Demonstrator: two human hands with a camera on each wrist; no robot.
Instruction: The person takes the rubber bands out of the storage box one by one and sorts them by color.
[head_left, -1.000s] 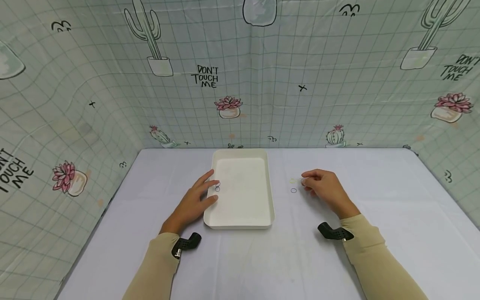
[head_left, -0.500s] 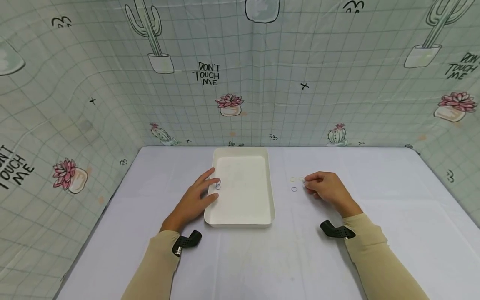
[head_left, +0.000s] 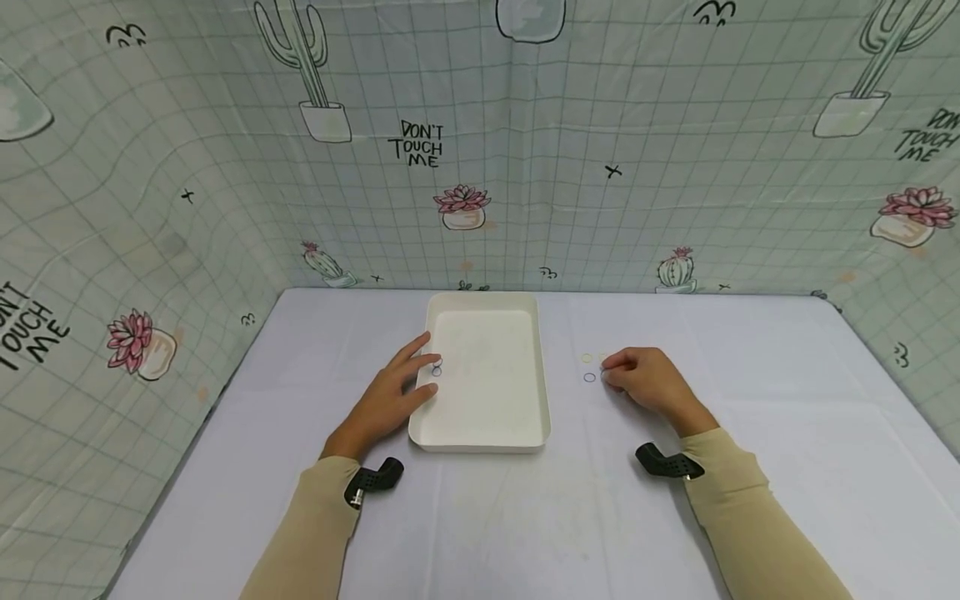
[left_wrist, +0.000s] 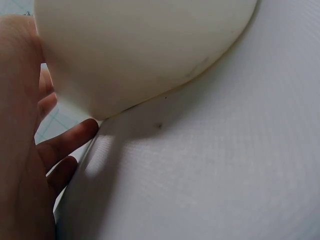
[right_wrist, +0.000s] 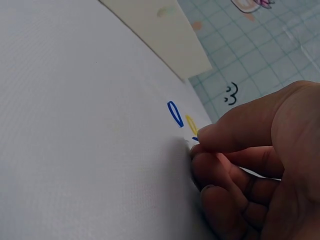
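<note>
My left hand (head_left: 390, 400) rests relaxed at the left rim of a white tray (head_left: 487, 446), its fingers reaching over the edge. By those fingertips, inside the tray, lie two thin blue rubber bands (head_left: 437, 372), one partly hidden. Right of the tray, my right hand (head_left: 651, 383) is down at the table, thumb and fingertips together. A bit of blue band (right_wrist: 195, 139) shows at its fingertips, mostly hidden. Just left of them lie another blue rubber band (right_wrist: 175, 114) and a yellow rubber band (right_wrist: 191, 125). A second yellow one appears faintly near the fingertips in the head view.
A white cloth covers the table (head_left: 480, 533). Behind and to the sides hangs a grid-patterned curtain (head_left: 570, 125) printed with cacti. Each wrist carries a black camera mount, the left mount (head_left: 382, 475) and the right mount (head_left: 667, 461).
My right hand shifted slightly right, then back left and down toward the bands, its fingertips drawing together. The left hand stays at the tray rim. The head view tilts slightly.
</note>
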